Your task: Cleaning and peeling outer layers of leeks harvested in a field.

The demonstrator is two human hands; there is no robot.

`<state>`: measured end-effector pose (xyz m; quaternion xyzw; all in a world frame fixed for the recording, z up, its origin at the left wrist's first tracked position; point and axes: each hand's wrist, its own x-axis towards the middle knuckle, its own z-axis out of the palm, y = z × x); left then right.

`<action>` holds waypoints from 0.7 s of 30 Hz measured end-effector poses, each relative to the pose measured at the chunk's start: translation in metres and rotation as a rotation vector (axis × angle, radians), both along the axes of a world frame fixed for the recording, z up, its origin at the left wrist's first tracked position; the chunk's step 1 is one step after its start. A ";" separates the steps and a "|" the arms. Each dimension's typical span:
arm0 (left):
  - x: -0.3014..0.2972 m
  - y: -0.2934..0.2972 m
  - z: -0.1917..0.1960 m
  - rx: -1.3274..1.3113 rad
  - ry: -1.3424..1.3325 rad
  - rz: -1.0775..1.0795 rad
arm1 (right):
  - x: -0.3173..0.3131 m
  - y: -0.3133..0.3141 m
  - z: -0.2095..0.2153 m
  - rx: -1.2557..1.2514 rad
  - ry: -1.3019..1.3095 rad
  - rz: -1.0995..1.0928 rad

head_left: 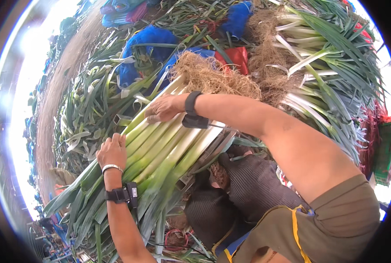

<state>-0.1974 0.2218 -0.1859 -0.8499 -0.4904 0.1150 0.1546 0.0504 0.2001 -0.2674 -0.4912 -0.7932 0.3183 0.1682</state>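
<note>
Both hands working a bundle of leeks on a metal frame

Left hand is pressing the bundle's green side, fingers curled over the stalks; right hand is resting on the pale upper stalks, fingers bent, gripping lightly; roots are pointing away; more leek heaps are lying behind, blue sacks beside them.

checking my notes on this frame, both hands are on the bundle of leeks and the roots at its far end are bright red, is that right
Not quite. In the head view the left hand and the right hand are both on the bundle of leeks, but the roots at its far end are straw-brown and tangled, not bright red. The red thing behind them is a cloth or bag.
</note>
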 end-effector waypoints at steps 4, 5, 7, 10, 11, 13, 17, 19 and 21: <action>-0.005 0.003 -0.004 0.019 0.017 -0.011 | 0.010 -0.005 -0.001 -0.018 -0.038 -0.029; -0.006 0.004 -0.005 0.027 0.022 -0.012 | 0.019 -0.011 -0.001 -0.022 -0.058 -0.040; -0.004 0.002 -0.004 0.034 0.029 -0.016 | 0.038 -0.024 -0.009 0.003 -0.185 -0.067; -0.001 0.000 -0.006 0.050 0.034 -0.027 | 0.040 -0.053 -0.009 0.020 -0.295 -0.168; 0.002 0.000 -0.006 0.032 0.053 0.004 | 0.035 -0.062 -0.007 0.027 -0.325 -0.224; -0.010 0.002 -0.004 0.033 0.055 0.017 | 0.009 -0.086 0.016 -0.002 -0.334 -0.251; -0.004 0.003 0.001 -0.005 0.050 0.041 | -0.022 -0.138 -0.002 0.515 0.068 -0.116; 0.009 0.004 -0.002 -0.023 0.053 0.036 | -0.030 -0.141 -0.012 0.566 0.191 -0.186; 0.010 0.010 -0.008 0.015 0.052 -0.038 | -0.036 -0.141 -0.018 0.687 0.217 -0.229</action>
